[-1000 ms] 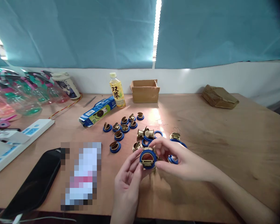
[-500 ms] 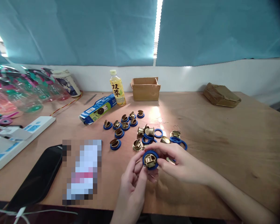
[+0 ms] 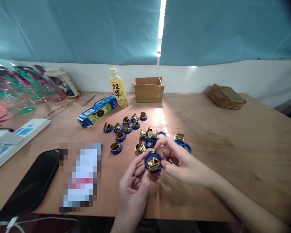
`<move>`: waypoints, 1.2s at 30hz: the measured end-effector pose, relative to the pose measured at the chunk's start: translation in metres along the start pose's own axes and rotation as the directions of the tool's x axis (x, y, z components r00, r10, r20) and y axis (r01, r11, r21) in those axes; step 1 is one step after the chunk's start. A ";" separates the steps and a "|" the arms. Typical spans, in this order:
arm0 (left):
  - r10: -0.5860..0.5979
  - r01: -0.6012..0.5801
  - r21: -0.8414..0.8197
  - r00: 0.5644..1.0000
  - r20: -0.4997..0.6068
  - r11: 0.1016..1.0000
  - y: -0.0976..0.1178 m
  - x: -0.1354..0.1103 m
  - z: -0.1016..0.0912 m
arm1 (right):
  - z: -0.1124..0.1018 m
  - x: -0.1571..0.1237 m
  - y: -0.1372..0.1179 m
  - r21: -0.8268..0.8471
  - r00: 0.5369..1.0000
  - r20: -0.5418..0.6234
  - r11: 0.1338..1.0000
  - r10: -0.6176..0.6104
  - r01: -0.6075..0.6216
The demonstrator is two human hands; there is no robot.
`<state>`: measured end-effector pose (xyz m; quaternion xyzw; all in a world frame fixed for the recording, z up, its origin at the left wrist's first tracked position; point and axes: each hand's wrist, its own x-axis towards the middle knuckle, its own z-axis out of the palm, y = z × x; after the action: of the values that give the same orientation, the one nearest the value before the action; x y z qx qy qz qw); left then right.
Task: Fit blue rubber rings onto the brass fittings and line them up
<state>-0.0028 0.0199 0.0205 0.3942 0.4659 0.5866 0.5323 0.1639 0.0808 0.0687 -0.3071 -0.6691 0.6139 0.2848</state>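
Note:
Between thumb and fingers, my left hand [image 3: 134, 194] holds a round brass fitting [image 3: 153, 163] with a half-round flap and a blue ring [image 3: 146, 165] around its rim. My right hand [image 3: 181, 161] is curled at the fitting's right side, its thumb and fingertips on the blue ring. Just beyond my fingers lie loose brass fittings, among them one lying on its side [image 3: 152, 134] and one upright [image 3: 140, 148], with loose blue rings [image 3: 187, 148] beside them. Farther left, several brass fittings with blue rings [image 3: 116, 148] stand in a loose group.
A blue carton [image 3: 97, 111], a yellow drink bottle [image 3: 118, 87] and an open cardboard box [image 3: 149, 93] stand at the back. A brown package [image 3: 226, 96] lies back right. At left are a power strip [image 3: 19, 139], a black pouch [image 3: 30, 183], spray bottles [image 3: 19, 100] and a cup [image 3: 63, 82].
The view has shifted slightly. The fitting stays in my left hand with its face turned a little. My right index finger has lifted from the ring's top and curled back.

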 end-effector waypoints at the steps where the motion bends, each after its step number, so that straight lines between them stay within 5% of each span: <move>1: -0.007 0.007 -0.006 1.000 0.016 1.000 -0.001 0.000 -0.001 | 0.000 0.000 0.001 0.009 1.000 0.009 1.000 -0.003 0.002; 5: -0.022 0.023 -0.021 0.999 0.045 1.000 0.002 -0.001 -0.002 | -0.002 0.000 0.003 0.012 1.000 0.008 1.000 0.007 -0.007; 11: -0.098 0.092 -0.073 0.992 -0.076 0.993 0.012 -0.008 0.009 | -0.004 0.000 -0.001 0.048 0.996 0.054 0.996 0.076 -0.078; 18: -0.129 0.124 -0.114 0.991 -0.037 0.986 0.009 -0.010 0.009 | -0.005 -0.003 -0.003 0.051 0.984 0.093 0.986 0.153 -0.158; 24: -0.081 0.088 -0.089 0.993 0.081 0.992 -0.001 -0.001 -0.001 | -0.009 -0.003 -0.002 0.047 0.987 0.115 0.991 0.116 -0.122; 36: -0.165 0.174 -0.098 0.981 0.100 0.980 0.013 -0.001 0.001 | -0.021 -0.002 -0.007 -0.215 0.982 0.180 0.976 0.057 -0.018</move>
<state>-0.0046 0.0190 0.0333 0.3508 0.4410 0.5443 0.6215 0.1810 0.0930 0.0771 -0.2900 -0.7485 0.5700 0.1752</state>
